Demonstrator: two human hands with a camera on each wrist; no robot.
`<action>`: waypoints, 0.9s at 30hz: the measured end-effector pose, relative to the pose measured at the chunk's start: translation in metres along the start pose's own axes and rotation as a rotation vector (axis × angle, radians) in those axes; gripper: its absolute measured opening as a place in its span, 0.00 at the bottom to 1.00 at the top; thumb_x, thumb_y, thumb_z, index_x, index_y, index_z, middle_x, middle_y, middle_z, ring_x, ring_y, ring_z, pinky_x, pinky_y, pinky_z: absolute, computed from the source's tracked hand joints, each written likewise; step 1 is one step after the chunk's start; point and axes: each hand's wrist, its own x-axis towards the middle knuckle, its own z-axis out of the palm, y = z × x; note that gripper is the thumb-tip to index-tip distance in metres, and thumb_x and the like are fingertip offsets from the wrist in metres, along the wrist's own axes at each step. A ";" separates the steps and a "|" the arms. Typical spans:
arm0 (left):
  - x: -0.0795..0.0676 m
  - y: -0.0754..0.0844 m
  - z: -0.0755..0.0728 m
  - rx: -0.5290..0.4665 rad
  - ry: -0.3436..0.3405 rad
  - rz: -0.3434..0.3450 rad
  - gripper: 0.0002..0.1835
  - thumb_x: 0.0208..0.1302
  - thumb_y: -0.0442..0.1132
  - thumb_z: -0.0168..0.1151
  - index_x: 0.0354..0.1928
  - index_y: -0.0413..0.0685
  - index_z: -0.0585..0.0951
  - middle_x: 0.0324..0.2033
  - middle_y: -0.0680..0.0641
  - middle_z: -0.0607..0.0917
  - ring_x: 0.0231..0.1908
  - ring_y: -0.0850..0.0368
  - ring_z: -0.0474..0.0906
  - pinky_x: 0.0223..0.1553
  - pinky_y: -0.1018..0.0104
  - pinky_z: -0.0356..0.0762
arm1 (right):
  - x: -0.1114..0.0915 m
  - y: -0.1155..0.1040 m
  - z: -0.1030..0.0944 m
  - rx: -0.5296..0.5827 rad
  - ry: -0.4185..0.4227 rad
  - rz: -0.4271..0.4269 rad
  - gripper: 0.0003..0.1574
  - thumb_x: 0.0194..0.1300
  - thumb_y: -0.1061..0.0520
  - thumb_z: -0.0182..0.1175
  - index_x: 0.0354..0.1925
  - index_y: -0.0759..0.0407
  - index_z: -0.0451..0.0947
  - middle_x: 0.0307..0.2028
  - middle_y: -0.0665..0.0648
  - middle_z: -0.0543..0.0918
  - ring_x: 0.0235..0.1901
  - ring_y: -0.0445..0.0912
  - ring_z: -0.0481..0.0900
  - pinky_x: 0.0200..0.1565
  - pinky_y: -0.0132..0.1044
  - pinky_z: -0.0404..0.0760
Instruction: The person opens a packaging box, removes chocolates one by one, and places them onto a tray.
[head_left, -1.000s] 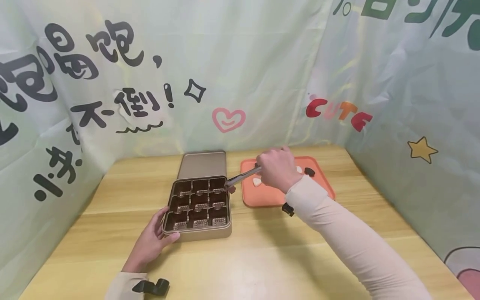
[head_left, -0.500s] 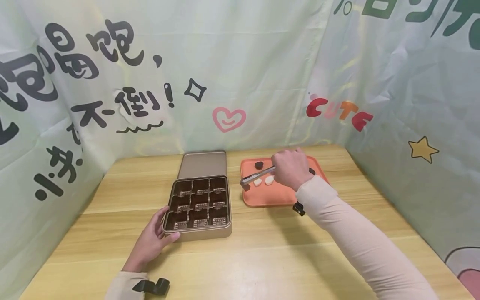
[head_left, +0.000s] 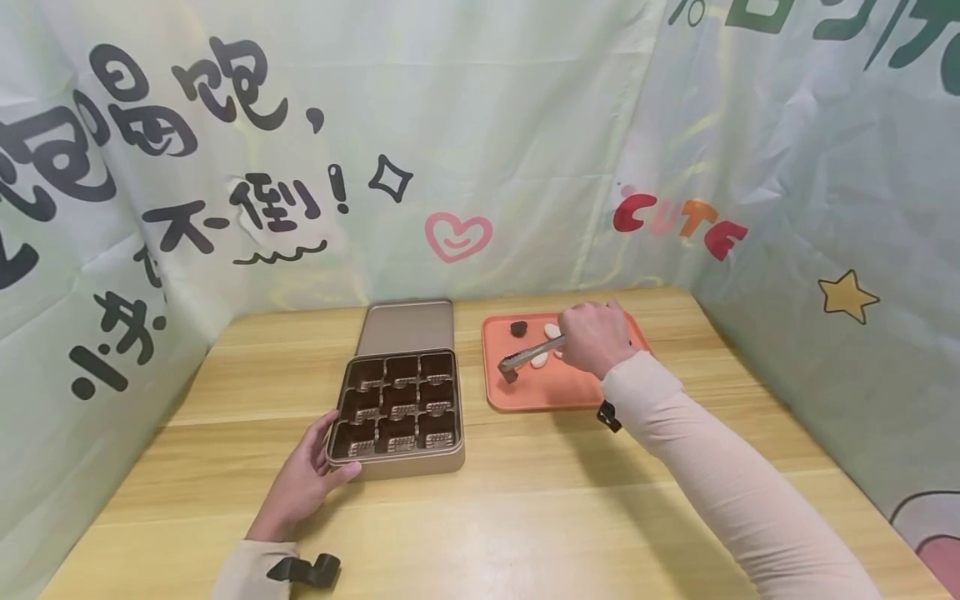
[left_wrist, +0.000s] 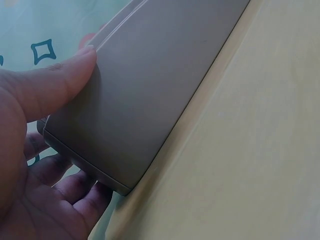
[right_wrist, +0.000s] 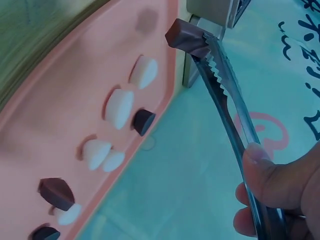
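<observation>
My right hand (head_left: 596, 337) grips metal tongs (head_left: 538, 352) with serrated jaws. A brown chocolate piece (right_wrist: 187, 37) is pinched between the tongs' tips, over the left part of the orange tray (head_left: 525, 398). White pieces (right_wrist: 119, 107) and dark brown pieces (right_wrist: 143, 121) lie on that tray, some hidden by my right hand in the head view. My left hand (head_left: 300, 479) holds the near-left corner of a bronze tin box (head_left: 405, 468), thumb on its front side and fingers round its left side. Inside the box is a dark insert (head_left: 397, 406) with several compartments, none holding a piece.
Behind the box lies its flat lid (head_left: 405, 329). Printed cloth walls (head_left: 525, 167) close off the back and both sides of the wooden table (head_left: 510, 517). The tray stands to the right of the box with a narrow strip of table between them.
My right hand has moved right with the tongs and the brown chocolate piece, from the box's right edge to over the tray. My left hand has stayed on the box.
</observation>
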 end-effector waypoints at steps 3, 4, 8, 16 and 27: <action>0.000 0.000 0.000 -0.007 0.000 0.001 0.51 0.55 0.34 0.71 0.74 0.40 0.49 0.72 0.32 0.53 0.67 0.36 0.60 0.57 0.80 0.61 | 0.000 0.003 0.004 -0.005 -0.009 0.005 0.14 0.51 0.49 0.75 0.21 0.51 0.79 0.14 0.49 0.73 0.17 0.48 0.70 0.25 0.39 0.63; 0.000 0.000 0.000 -0.008 0.000 0.000 0.51 0.55 0.34 0.71 0.74 0.40 0.49 0.72 0.32 0.53 0.67 0.36 0.59 0.57 0.80 0.61 | 0.000 0.004 0.005 -0.008 -0.011 0.005 0.14 0.51 0.49 0.75 0.20 0.51 0.79 0.14 0.49 0.73 0.17 0.48 0.70 0.24 0.40 0.64; 0.000 0.000 0.000 -0.011 0.000 -0.004 0.51 0.55 0.34 0.71 0.74 0.41 0.49 0.72 0.33 0.53 0.67 0.37 0.59 0.57 0.81 0.60 | 0.000 0.006 0.008 -0.007 -0.026 0.008 0.15 0.51 0.48 0.74 0.20 0.50 0.79 0.15 0.49 0.73 0.18 0.48 0.71 0.26 0.42 0.67; 0.000 0.000 0.000 -0.010 0.000 -0.007 0.51 0.55 0.35 0.72 0.75 0.42 0.49 0.72 0.33 0.54 0.67 0.38 0.59 0.61 0.74 0.61 | 0.000 0.008 0.012 0.008 -0.027 0.011 0.14 0.52 0.49 0.73 0.19 0.50 0.79 0.15 0.49 0.74 0.18 0.48 0.71 0.25 0.43 0.67; 0.000 0.001 0.000 -0.016 0.000 -0.013 0.51 0.56 0.35 0.71 0.75 0.43 0.49 0.73 0.34 0.53 0.68 0.38 0.58 0.63 0.68 0.61 | 0.002 -0.001 0.006 0.043 -0.035 -0.009 0.11 0.53 0.48 0.73 0.24 0.50 0.83 0.16 0.47 0.76 0.19 0.47 0.73 0.26 0.42 0.69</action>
